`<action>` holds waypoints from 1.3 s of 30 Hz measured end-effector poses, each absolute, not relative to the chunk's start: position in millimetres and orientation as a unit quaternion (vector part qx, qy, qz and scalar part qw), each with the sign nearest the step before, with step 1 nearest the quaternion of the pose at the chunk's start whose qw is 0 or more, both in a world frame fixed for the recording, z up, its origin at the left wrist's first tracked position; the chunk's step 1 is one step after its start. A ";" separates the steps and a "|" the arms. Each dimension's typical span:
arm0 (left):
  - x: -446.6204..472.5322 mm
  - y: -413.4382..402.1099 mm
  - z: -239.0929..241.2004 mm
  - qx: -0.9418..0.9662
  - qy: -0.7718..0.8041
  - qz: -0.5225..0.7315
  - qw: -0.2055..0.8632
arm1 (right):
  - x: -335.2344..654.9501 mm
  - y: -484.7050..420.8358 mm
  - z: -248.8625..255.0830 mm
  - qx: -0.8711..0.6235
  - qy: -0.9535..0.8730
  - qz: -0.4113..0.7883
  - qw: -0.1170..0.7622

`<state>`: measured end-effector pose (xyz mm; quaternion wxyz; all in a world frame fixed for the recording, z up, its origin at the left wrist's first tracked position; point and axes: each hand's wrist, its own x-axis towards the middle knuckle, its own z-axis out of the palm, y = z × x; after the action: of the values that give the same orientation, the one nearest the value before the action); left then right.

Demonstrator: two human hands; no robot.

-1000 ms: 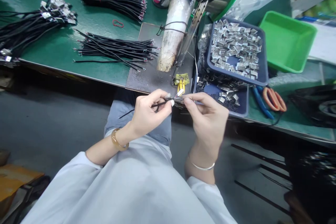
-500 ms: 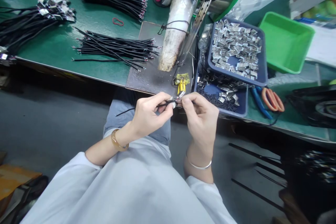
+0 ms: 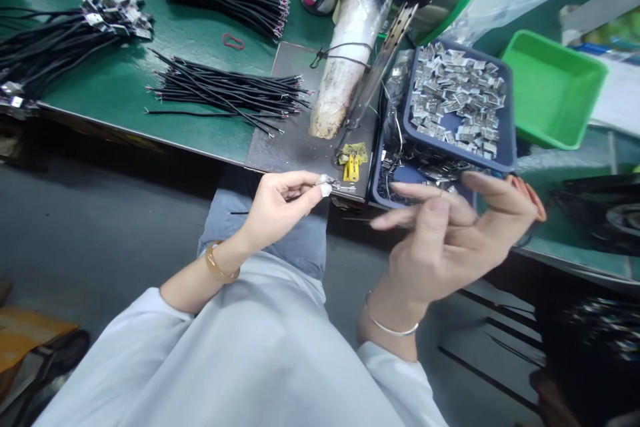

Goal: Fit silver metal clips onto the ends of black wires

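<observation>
My left hand [image 3: 280,207] is pinched on a thin black wire [image 3: 295,196] with a small metal connector [image 3: 327,183] at its tip, held just below the table's front edge. My right hand [image 3: 450,240] is lifted to the right with its fingers spread and nothing in them, in front of the lower blue tray [image 3: 383,187]. A small yellow clip [image 3: 351,163] sits on the dark metal plate [image 3: 295,140] just beyond the connector.
An upper blue tray [image 3: 505,140] heaped with several metal shells stands right of a white-wrapped soldering iron stand [image 3: 345,73]. Black wire bundles [image 3: 225,90] and finished cables [image 3: 65,43] lie on the green table. A green bin [image 3: 555,90] and orange-handled pliers [image 3: 530,190] are at right.
My right hand has let go of the connector end and swung out to the right, fingers opening. My left hand keeps hold of the wire in about the same place.
</observation>
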<state>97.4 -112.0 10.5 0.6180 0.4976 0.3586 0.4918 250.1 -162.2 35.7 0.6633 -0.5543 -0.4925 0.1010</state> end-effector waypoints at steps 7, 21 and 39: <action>101.9 -107.8 5.5 0.514 0.368 0.511 0.582 | 239.1 -156.6 23.3 -0.584 -0.569 0.162 0.557; 111.4 -91.8 14.1 0.582 0.420 0.523 0.460 | 237.1 -132.4 20.2 -0.588 -0.571 0.166 0.548; 109.6 -90.3 16.1 0.596 0.430 0.509 0.447 | 237.3 -132.4 23.4 -0.578 -0.564 0.205 0.553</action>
<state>109.6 -90.3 16.1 0.4475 0.5963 0.4305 0.5088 237.3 -132.4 23.4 0.5526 -0.5778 -0.5644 0.2055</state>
